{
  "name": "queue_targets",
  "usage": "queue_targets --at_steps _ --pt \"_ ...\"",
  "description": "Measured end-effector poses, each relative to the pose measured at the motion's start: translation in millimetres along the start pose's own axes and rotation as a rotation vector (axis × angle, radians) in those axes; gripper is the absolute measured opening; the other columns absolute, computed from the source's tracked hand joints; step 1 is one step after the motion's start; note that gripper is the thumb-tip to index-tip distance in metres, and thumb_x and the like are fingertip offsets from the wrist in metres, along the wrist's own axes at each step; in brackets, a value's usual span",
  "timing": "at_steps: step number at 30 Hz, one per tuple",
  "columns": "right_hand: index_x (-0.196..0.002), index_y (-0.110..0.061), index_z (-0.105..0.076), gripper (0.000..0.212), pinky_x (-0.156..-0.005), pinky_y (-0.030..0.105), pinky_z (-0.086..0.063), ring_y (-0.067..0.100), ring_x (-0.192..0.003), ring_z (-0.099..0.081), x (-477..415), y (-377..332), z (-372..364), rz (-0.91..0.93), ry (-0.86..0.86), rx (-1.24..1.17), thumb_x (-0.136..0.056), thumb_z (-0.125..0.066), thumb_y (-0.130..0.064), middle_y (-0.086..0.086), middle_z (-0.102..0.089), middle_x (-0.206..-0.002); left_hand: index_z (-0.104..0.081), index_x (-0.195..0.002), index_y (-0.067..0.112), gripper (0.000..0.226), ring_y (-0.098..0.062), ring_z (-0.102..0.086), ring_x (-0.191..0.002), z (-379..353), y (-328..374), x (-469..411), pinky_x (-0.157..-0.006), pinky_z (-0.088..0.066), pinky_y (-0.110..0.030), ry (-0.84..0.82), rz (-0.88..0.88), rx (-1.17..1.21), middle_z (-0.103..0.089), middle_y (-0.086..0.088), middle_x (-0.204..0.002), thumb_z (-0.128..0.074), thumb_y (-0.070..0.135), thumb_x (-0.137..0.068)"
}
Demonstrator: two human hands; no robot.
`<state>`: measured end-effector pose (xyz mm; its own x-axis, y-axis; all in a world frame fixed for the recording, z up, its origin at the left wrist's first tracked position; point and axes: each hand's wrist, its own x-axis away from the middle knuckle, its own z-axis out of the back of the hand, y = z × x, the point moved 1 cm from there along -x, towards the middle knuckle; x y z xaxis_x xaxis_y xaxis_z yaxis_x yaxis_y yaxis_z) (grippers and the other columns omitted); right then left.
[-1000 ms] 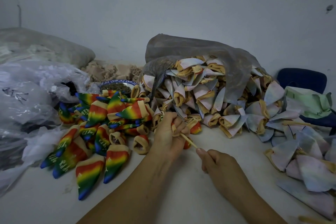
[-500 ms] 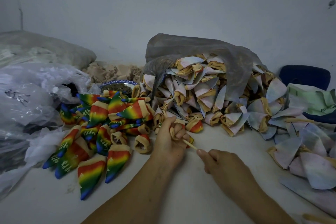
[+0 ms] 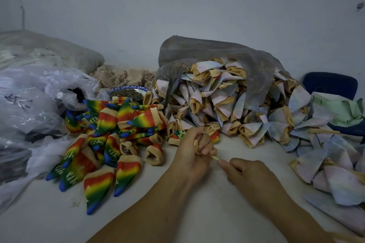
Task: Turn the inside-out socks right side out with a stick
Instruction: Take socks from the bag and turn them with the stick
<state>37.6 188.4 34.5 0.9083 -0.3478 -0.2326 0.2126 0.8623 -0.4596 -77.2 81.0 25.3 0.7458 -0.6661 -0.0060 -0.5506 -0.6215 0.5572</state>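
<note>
My left hand [image 3: 192,149] is closed around a small sock [image 3: 214,136] with a tan cuff; a bit of red and green fabric sticks out past my fingers. My right hand [image 3: 245,173] pinches the near end of a thin wooden stick [image 3: 214,157], which runs into the sock in my left fist; only a short piece of stick shows between the hands. A heap of rainbow socks [image 3: 118,134] lies to the left. A large pile of pale inside-out socks [image 3: 227,104] spills from a grey bag behind my hands.
The white table [image 3: 187,213] holds crumpled clear plastic bags [image 3: 29,108] at the left. More pale socks [image 3: 331,167] lie at the right, beside green cloth [image 3: 343,110] and a dark blue chair back [image 3: 329,85]. A patterned bowl [image 3: 128,92] sits behind the rainbow heap.
My right hand has pushed toward the left hand, so less stick shows between them. The left hand keeps its grip on the sock.
</note>
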Motion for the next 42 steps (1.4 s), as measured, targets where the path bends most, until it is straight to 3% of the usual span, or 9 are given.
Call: queue_targets --at_steps 7,11,20,25,28,32,34,38,42 --pt "-0.067 -0.021 -0.059 0.057 -0.068 0.032 -0.051 0.008 -0.065 -0.058 5 -14 -18 -0.094 0.046 -0.048 -0.086 -0.032 -0.068 -0.008 -0.064 -0.067 -0.036 -0.048 0.021 0.050 -0.011 -0.027 -0.040 -4 -1 0 -0.045 -0.034 -0.024 0.101 -0.044 -0.078 -0.026 0.003 -0.044 -0.046 0.015 -0.097" --pt "-0.069 -0.023 -0.060 0.055 -0.066 0.028 -0.049 0.006 -0.065 -0.059 2 -9 -12 -0.079 0.070 -0.024 -0.086 -0.033 -0.068 -0.009 -0.064 -0.068 -0.039 -0.051 0.019 0.046 -0.012 -0.030 -0.043 0 -3 -3 -0.046 -0.038 -0.024 0.144 -0.031 -0.065 -0.029 0.002 -0.047 -0.052 0.016 -0.096" --pt "-0.071 -0.015 -0.057 0.063 -0.061 0.031 -0.047 0.016 -0.064 -0.059 -2 10 -5 -0.130 0.088 0.016 -0.084 -0.031 -0.071 0.001 -0.063 -0.068 -0.061 -0.079 0.006 0.011 -0.019 -0.058 -0.066 1 -1 0 -0.073 -0.050 -0.032 0.047 0.044 -0.007 -0.054 -0.007 -0.068 -0.066 0.015 -0.081" --pt "-0.069 -0.019 -0.055 0.062 -0.054 0.027 -0.039 0.012 -0.060 -0.056 -3 17 -1 -0.157 0.107 0.060 -0.082 -0.031 -0.074 -0.001 -0.056 -0.059 -0.064 -0.112 -0.002 0.039 -0.025 -0.070 -0.079 3 4 -2 -0.075 -0.057 -0.035 0.010 0.051 0.046 -0.069 -0.013 -0.086 -0.059 0.011 -0.076" --pt "-0.068 -0.019 -0.053 0.060 -0.050 0.025 -0.033 0.012 -0.058 -0.053 -4 19 -1 -0.169 0.111 0.063 -0.081 -0.033 -0.074 -0.003 -0.050 -0.056 -0.064 -0.116 -0.001 0.046 -0.028 -0.071 -0.088 4 5 -4 -0.079 -0.056 -0.038 -0.002 0.066 0.066 -0.070 -0.019 -0.104 -0.048 0.005 -0.073" --pt "-0.066 -0.020 -0.052 0.063 -0.052 0.029 -0.038 0.013 -0.056 -0.053 -7 20 7 -0.162 0.193 0.064 -0.076 -0.027 -0.077 -0.001 -0.053 -0.056 -0.063 -0.119 0.000 0.034 -0.029 -0.068 -0.107 7 3 -6 -0.082 -0.057 -0.034 0.034 0.019 -0.054 -0.067 -0.020 -0.121 -0.043 0.004 -0.092" --pt "-0.064 -0.019 -0.049 0.064 -0.052 0.029 -0.038 0.014 -0.054 -0.051 -8 22 12 -0.142 0.241 0.043 -0.073 -0.024 -0.077 0.000 -0.050 -0.054 -0.061 -0.122 0.003 0.029 -0.027 -0.067 -0.112 9 4 -8 -0.080 -0.057 -0.029 0.046 -0.061 -0.178 -0.069 -0.017 -0.120 -0.044 0.015 -0.102" --pt "-0.065 -0.016 -0.049 0.067 -0.054 0.031 -0.039 0.017 -0.056 -0.052 -6 28 12 -0.119 0.230 0.031 -0.073 -0.022 -0.077 0.002 -0.049 -0.055 -0.064 -0.114 0.014 0.025 -0.013 -0.071 -0.084 12 6 -9 -0.072 -0.055 -0.023 0.082 -0.107 -0.302 -0.074 -0.007 -0.105 -0.057 0.031 -0.097" --pt "-0.071 -0.017 -0.054 0.070 -0.061 0.033 -0.046 0.016 -0.062 -0.056 -7 26 9 -0.140 0.216 0.012 -0.071 -0.017 -0.077 0.002 -0.059 -0.064 -0.066 -0.106 0.015 0.016 -0.006 -0.056 -0.061 12 4 -10 -0.063 -0.046 -0.020 0.108 -0.085 -0.305 -0.067 -0.001 -0.083 -0.063 0.024 -0.093"
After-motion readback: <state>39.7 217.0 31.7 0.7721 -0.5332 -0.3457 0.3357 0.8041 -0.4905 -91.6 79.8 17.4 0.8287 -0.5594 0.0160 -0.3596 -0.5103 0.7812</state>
